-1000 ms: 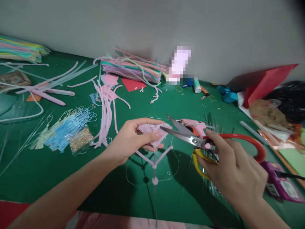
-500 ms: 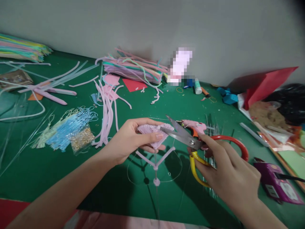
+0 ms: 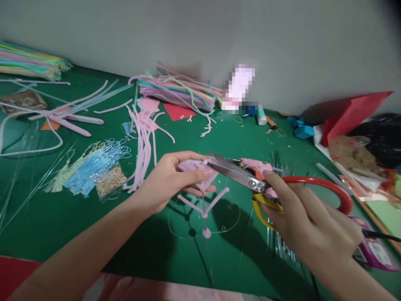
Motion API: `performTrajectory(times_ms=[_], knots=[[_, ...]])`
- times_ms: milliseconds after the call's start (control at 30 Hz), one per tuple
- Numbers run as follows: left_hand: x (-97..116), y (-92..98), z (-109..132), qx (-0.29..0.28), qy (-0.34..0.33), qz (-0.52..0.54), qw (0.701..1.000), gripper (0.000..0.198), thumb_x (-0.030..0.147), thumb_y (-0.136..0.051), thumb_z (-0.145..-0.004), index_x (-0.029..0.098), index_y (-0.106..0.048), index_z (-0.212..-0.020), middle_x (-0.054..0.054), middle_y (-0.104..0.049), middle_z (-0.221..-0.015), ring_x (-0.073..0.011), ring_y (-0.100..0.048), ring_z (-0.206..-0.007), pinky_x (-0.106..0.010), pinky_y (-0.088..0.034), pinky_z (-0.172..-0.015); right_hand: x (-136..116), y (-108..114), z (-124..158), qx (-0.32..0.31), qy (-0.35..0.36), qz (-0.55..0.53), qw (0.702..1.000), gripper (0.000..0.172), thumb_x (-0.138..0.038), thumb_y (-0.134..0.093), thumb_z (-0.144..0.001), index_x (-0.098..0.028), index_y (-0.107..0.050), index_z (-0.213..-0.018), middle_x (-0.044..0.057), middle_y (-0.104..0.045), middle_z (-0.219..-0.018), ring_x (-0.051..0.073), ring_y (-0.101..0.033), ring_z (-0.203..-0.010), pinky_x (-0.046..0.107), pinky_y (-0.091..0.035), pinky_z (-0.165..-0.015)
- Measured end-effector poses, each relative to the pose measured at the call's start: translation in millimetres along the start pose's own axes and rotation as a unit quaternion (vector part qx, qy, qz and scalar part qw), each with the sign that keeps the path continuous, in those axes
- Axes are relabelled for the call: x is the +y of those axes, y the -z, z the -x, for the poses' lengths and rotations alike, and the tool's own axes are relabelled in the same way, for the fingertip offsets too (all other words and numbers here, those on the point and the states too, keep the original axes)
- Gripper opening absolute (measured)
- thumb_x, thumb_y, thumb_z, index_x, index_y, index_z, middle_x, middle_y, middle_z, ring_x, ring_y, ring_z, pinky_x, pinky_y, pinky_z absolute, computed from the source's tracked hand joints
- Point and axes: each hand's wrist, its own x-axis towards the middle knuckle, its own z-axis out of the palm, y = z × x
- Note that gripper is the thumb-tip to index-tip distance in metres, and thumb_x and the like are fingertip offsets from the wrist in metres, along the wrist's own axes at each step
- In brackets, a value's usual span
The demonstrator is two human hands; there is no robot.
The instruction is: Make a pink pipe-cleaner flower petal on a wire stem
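Note:
My left hand [image 3: 171,180] is closed on a small pink fan-shaped piece of pipe cleaner [image 3: 196,166], thumb on top, held above the green table. Below the fan hang thin pink ribs meeting at a small knot on a wire stem [image 3: 205,215]. My right hand [image 3: 308,225] grips scissors [image 3: 247,179] with a red and a yellow handle loop. The blades are nearly together and their tips sit at the fan's right edge, by my left thumb.
A pink glue gun [image 3: 258,166] lies just behind the scissors. Loose pink pipe cleaners [image 3: 142,144], blue tassels [image 3: 94,165] and a bag of gold bits [image 3: 111,182] lie left. Stacked pipe cleaners [image 3: 178,90] line the wall. A purple device [image 3: 374,251] and red paper [image 3: 351,110] are at right.
The scissor blades have come from wide apart to nearly together at the fan's edge. My right hand drew back slightly to the right. The left hand held the fan nearly still.

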Motion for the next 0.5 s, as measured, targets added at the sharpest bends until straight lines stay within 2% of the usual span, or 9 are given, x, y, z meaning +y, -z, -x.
performTrajectory(times_ms=[167,300,367,500], knots=[[2,3.2,-1,-0.008,0.013,-0.008,1.0,0.034,0.02,-0.078,-0.071,0.018,-0.064,-0.103,-0.001,-0.073,-0.073,-0.0212,-0.074,-0.07,-0.018,-0.059,-0.054,9,2,-6,-0.004,0.047,-0.005,0.999,0.057,-0.024,-0.068,-0.083,-0.009,-0.049,-0.135,0.003,-0.069,-0.068,0.013,-0.06,-0.055,0.025,-0.033,-0.045],[2,4.2,-1,-0.02,0.025,-0.01,0.999,0.031,0.02,-0.077,-0.072,0.017,-0.063,-0.099,-0.002,-0.072,-0.075,-0.0226,-0.074,-0.071,-0.018,-0.059,-0.052,18,5,-14,-0.008,0.097,0.005,0.995,0.036,-0.02,-0.062,-0.088,-0.003,-0.06,-0.119,0.003,-0.067,-0.064,0.012,-0.055,-0.049,0.027,-0.03,-0.044],[2,4.7,-2,-0.025,0.033,-0.008,0.999,0.029,0.019,-0.076,-0.073,0.016,-0.062,-0.098,-0.003,-0.071,-0.075,-0.0232,-0.074,-0.071,-0.018,-0.059,-0.051,22,7,-16,-0.013,0.116,0.012,0.993,0.025,-0.018,-0.054,-0.092,-0.005,-0.066,-0.11,0.004,-0.066,-0.062,0.013,-0.054,-0.048,0.028,-0.028,-0.043],[1,6.8,-5,-0.033,0.045,-0.005,0.998,0.027,0.019,-0.075,-0.074,0.015,-0.06,-0.097,-0.004,-0.072,-0.079,-0.0235,-0.074,-0.074,-0.018,-0.06,-0.052,26,4,-20,-0.033,0.125,0.004,0.992,0.024,-0.016,-0.048,-0.094,-0.014,-0.07,-0.103,0.003,-0.067,-0.063,0.014,-0.053,-0.049,0.029,-0.025,-0.043]])
